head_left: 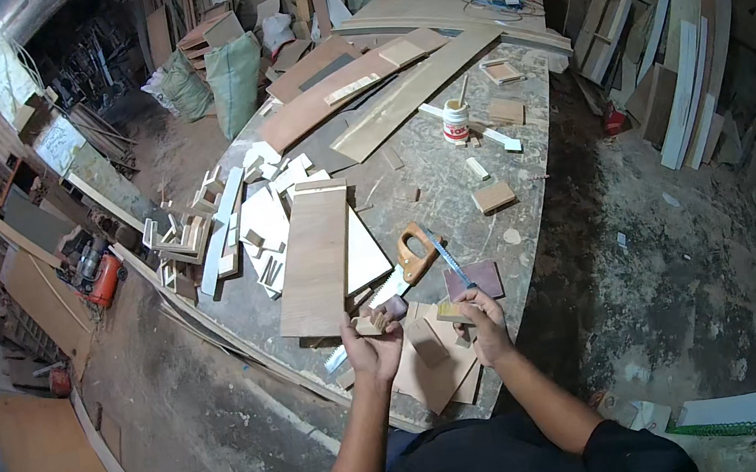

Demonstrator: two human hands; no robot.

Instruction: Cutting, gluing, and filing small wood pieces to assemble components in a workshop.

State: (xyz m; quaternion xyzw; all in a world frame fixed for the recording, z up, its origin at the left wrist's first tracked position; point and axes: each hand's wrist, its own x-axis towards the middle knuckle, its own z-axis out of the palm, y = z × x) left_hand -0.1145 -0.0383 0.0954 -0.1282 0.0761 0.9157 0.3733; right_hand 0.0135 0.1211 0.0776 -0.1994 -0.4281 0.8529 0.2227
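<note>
My left hand (377, 351) is closed on a small wood block (372, 324), palm turned up, near the bench's front edge. Facing it, my right hand (488, 330) pinches another small block (452, 312) with a yellowish face. A thin blue stick-like tool (447, 256) reaches up from the right fingers; whether they hold it, I cannot tell. Beneath my hands lie thin wood pieces (423, 383). Just beyond rests a handsaw (416, 255) with a wooden handle, beside a reddish-brown square sheet (485, 278). A long wooden board (316, 256) lies beyond my left hand.
White offcuts (265, 215) are heaped at the bench's left. A glue tub (456, 123) with a stick in it stands toward the right, near small wood blocks (493, 197). Long boards (414, 95) cover the far part. Planks (689, 94) lean at the right; sacks (238, 84) stand behind.
</note>
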